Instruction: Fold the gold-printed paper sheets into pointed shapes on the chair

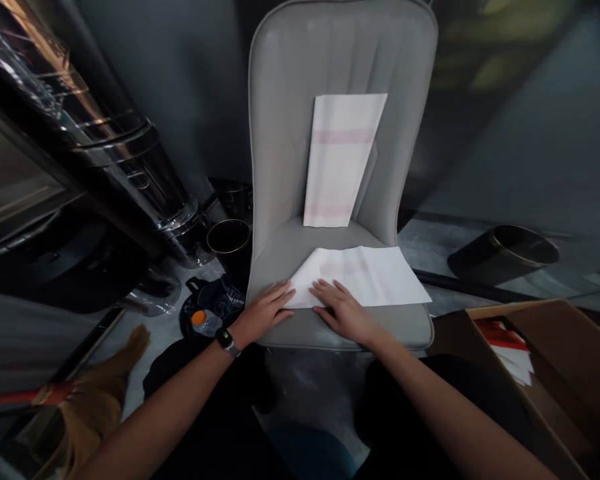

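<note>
A white folded cloth with faint pink bands point(367, 275) lies flat on the seat of a grey upholstered chair point(280, 133). My right hand point(341, 312) rests palm-down on the cloth's near edge, fingers spread. My left hand point(265, 312) lies flat on the seat, its fingertips at the cloth's left corner, with a black smartwatch point(225, 341) on the wrist. Neither hand grips anything. A longer folded strip of the same white, pink-banded material point(340, 160) leans upright against the chair's backrest, out of reach of both hands.
Left of the chair stand a black cup with a gold rim point(229, 243) and a bottle with an orange cap point(205, 323). A straw broom point(95, 387) lies at lower left. An open cardboard box point(525, 360) and a black tilted bin point(503, 253) sit right.
</note>
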Demonstrator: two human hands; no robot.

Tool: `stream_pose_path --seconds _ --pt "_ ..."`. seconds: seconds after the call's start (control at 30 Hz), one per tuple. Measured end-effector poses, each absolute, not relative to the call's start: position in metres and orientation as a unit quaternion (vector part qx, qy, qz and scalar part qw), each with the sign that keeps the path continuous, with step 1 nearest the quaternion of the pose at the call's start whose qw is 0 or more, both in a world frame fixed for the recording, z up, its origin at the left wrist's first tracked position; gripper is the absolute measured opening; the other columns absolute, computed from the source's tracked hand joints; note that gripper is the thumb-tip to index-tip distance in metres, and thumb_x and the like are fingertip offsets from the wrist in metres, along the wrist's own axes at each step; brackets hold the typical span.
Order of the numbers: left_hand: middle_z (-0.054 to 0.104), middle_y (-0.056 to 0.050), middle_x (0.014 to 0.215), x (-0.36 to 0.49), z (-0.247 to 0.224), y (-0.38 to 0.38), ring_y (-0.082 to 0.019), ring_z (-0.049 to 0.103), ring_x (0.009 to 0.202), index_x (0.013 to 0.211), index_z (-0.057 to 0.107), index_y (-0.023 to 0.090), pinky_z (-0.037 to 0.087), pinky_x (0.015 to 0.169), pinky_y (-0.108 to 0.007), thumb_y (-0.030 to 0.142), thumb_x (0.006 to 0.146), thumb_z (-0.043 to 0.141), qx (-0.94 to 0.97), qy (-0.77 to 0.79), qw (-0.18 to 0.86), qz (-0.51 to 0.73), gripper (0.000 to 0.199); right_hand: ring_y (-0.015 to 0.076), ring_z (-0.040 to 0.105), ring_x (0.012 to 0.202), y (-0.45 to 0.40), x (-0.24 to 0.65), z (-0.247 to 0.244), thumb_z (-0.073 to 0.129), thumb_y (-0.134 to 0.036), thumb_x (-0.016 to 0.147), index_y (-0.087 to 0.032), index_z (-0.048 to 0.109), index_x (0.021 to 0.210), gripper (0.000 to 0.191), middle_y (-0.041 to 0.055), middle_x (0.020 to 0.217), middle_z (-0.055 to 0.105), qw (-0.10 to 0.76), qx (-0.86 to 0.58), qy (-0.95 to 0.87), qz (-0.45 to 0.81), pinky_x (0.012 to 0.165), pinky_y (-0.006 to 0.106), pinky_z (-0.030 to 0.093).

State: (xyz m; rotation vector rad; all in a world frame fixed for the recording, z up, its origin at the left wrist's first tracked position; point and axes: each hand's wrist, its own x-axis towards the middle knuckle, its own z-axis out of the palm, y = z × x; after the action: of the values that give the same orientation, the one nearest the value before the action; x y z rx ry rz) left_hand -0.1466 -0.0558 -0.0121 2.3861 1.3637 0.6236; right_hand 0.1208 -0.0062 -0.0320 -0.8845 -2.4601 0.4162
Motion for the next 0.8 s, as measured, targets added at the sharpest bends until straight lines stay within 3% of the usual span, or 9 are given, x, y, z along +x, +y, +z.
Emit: stream_pose_path --seconds 0.23,0.43,0.53,0.67,0.8 --pt "0.037 -0.008 0.165 -0.145 -0.015 -0.058 -0.024 0.035 0.152 0.159 0.036 0.03 0.034 0.125 -0.044 0.038 0.101 0.061 0.798 0.528 0.188 0.219 0.064 0.026 0.061 0.13 -0.015 0.112 -0.033 0.048 -0.019 0.102 -0.024 0.066 0.132 0.035 0.0094 0.13 0.072 0.298 -0.294 -0.892 0.17 0.112 0.054 0.046" --pt "0.037 -0.007 0.165 -0.141 -0.017 -0.056 -0.026 0.034 0.152 0.159 0.035 0.03 0.032 0.126 -0.047 0.039 0.104 0.054 0.803 0.536 0.155 0.21 0.059 0.0291 0.062 0.126 0.02 0.124 -0.021 0.057 -0.036 0.099 -0.022 0.067 0.13 0.035 0.0143 0.133 0.068 0.345 -0.361 -0.847 0.184 0.108 0.051 0.05" --pt "0.041 -0.009 0.162 -0.139 -0.018 -0.053 -0.027 0.032 0.153 0.162 0.028 0.028 0.027 0.127 -0.052 0.04 0.105 0.05 0.799 0.548 0.132 0.211 0.061 0.0315 0.058 0.132 0.053 0.125 -0.024 0.053 -0.032 0.1 -0.017 0.067 0.128 0.035 0.0175 0.135 0.067 0.319 -0.395 -0.849 0.148 0.111 0.054 0.046" --pt "0.041 -0.015 0.161 -0.138 -0.022 -0.051 -0.03 0.036 0.151 0.164 0.019 0.021 0.031 0.124 -0.053 0.042 0.106 0.048 0.776 0.572 0.132 0.231 0.069 0.0315 0.048 0.143 0.076 0.113 -0.032 0.046 -0.021 0.098 -0.016 0.062 0.134 0.039 0.0158 0.15 0.056 0.253 -0.377 -0.884 0.116 0.116 0.057 0.039" --pt "0.035 -0.02 0.164 -0.137 -0.023 -0.051 -0.029 0.035 0.152 0.164 0.017 0.014 0.033 0.124 -0.051 0.039 0.108 0.037 0.714 0.619 0.177 0.273 0.064 0.0302 0.045 0.144 0.074 0.103 -0.032 0.043 -0.02 0.098 -0.015 0.052 0.146 0.049 0.015 0.151 0.055 0.225 -0.372 -0.895 0.099 0.119 0.054 0.034"
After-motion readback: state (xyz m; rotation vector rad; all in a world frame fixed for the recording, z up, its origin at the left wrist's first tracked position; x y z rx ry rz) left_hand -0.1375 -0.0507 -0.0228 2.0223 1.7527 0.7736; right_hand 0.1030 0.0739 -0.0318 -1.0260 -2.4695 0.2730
